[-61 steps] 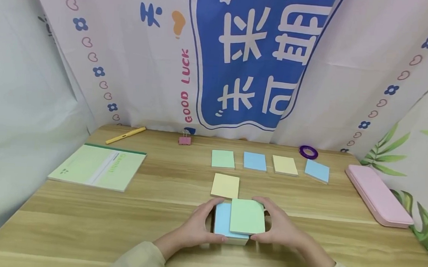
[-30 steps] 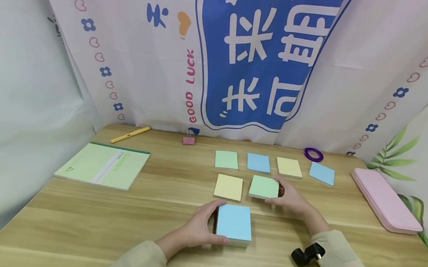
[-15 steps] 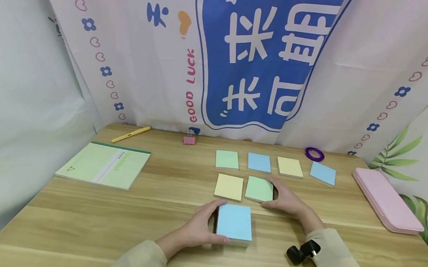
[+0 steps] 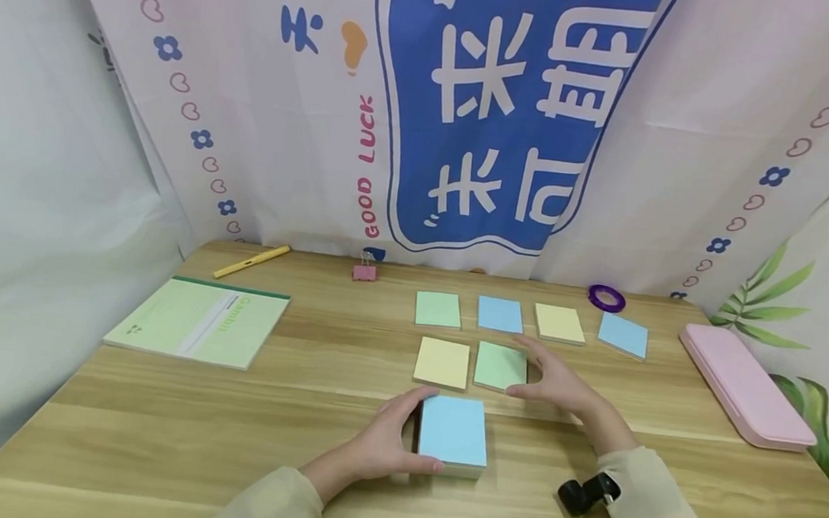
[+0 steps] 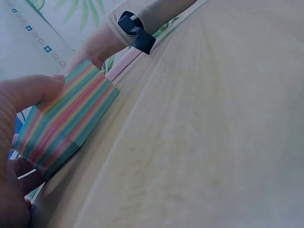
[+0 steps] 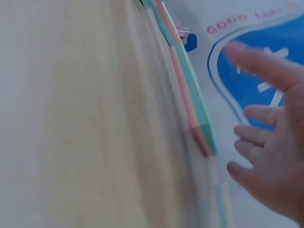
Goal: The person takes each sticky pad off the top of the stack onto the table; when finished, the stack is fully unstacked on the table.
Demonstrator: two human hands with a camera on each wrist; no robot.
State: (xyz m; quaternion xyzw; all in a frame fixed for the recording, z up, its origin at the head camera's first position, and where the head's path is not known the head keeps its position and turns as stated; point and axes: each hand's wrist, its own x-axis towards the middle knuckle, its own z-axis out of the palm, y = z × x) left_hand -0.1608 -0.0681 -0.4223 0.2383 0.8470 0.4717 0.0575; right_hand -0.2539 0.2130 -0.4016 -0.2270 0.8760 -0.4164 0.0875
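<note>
A thick stack of sticky notes (image 4: 454, 430) with a blue sheet on top sits near the front of the table. My left hand (image 4: 382, 440) grips its left side between thumb and fingers; striped pink, yellow, green and blue edges of the stack (image 5: 71, 118) show in the left wrist view. Beyond it lies a thin green sticky-note pad (image 4: 500, 366), flat, beside a yellow pad (image 4: 442, 363). My right hand (image 4: 556, 383) is at the green pad's right edge, fingers spread. In the right wrist view that hand (image 6: 278, 137) holds nothing and is apart from the pad.
Behind lies a row of pads: green (image 4: 437, 309), blue (image 4: 500, 315), yellow (image 4: 559, 324) and a turned blue one (image 4: 622, 335). A purple tape roll (image 4: 607, 298), pink case (image 4: 746, 388), notebook (image 4: 197, 322), yellow pen (image 4: 251, 262) and pink binder clip (image 4: 365, 272) lie around.
My right hand took the green pad off the stack, carried it away and set it down beside the yellow pad, then let go. My left hand kept its grip on the stack.
</note>
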